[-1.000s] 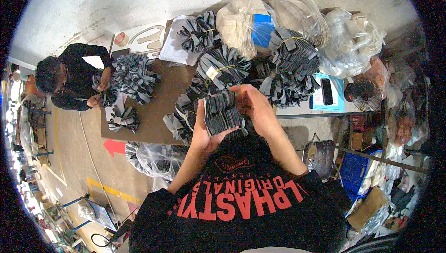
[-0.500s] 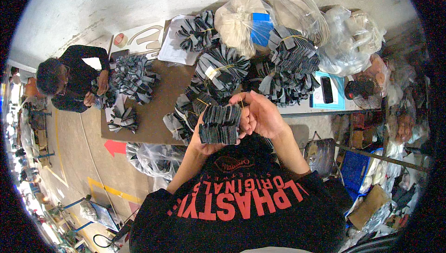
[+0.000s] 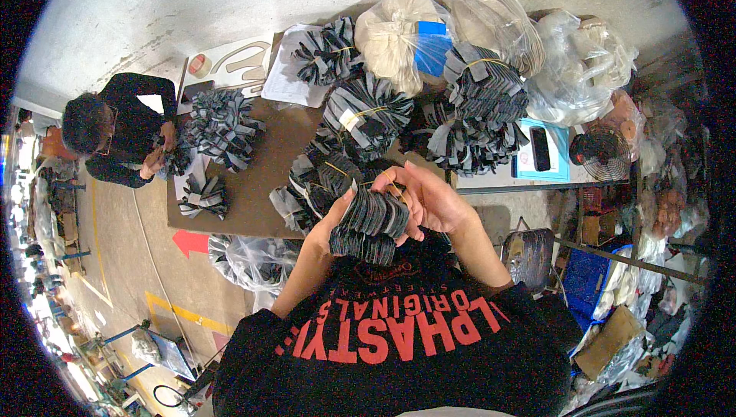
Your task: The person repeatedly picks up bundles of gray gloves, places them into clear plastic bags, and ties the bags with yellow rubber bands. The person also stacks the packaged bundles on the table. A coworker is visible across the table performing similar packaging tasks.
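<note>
A thick stack of dark grey and black fabric pieces (image 3: 371,224) is held in front of my chest, its cut edges facing up. My left hand (image 3: 328,228) is wrapped round the stack's left side, thumb along the edge. At the stack's upper right, my right hand (image 3: 433,196) has its fingers bent against the pieces. A thin yellowish rubber band (image 3: 394,180) stretches by the right fingers; how far it goes round the stack is hidden. Just beyond my hands lie tied bundles of similar pieces (image 3: 334,175).
More grey-black bundles (image 3: 368,110) cover the brown table (image 3: 261,206). Behind them stand plastic bags of beige pieces (image 3: 395,37). To the right are a phone (image 3: 540,149) on a blue folder and a small fan (image 3: 602,152). A co-worker (image 3: 126,129) handles pieces at the left end.
The stack has turned from level to slanting, its lower end now nearer my body. My right fingers have shifted along its upper edge with the band. The co-worker's head has moved slightly.
</note>
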The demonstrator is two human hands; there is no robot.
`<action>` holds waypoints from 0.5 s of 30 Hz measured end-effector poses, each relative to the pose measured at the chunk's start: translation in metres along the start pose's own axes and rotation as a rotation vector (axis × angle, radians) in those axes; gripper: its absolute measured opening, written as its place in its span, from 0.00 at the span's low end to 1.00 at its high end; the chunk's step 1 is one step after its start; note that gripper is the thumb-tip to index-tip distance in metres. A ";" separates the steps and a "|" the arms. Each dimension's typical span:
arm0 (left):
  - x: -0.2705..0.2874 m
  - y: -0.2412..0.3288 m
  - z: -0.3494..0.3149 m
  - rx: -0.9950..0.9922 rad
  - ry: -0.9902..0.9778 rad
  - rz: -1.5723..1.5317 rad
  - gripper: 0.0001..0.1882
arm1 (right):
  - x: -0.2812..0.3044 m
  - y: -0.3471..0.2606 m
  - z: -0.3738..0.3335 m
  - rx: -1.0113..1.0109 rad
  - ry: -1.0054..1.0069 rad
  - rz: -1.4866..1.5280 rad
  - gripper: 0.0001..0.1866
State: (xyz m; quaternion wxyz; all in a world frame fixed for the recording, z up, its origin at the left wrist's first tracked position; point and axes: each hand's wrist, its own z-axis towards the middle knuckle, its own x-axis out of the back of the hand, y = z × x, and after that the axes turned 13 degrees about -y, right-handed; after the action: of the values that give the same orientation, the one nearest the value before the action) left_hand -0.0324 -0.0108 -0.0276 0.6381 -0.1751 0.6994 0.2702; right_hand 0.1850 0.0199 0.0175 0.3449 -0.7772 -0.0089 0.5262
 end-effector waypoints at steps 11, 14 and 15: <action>-0.005 0.010 0.005 -0.240 -0.048 0.140 0.28 | 0.007 0.008 0.006 0.276 -0.117 0.121 0.38; 0.000 0.015 0.003 -0.315 0.106 0.137 0.27 | 0.000 0.005 0.004 0.293 -0.168 0.154 0.40; 0.000 0.017 0.003 -0.323 0.115 0.175 0.27 | -0.002 0.005 0.003 0.290 -0.165 0.124 0.41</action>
State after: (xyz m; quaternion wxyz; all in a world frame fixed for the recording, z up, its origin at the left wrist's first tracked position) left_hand -0.0399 0.0042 -0.0250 0.5348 -0.2290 0.6947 0.4230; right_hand 0.1798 0.0172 0.0158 0.4185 -0.6725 0.0868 0.6042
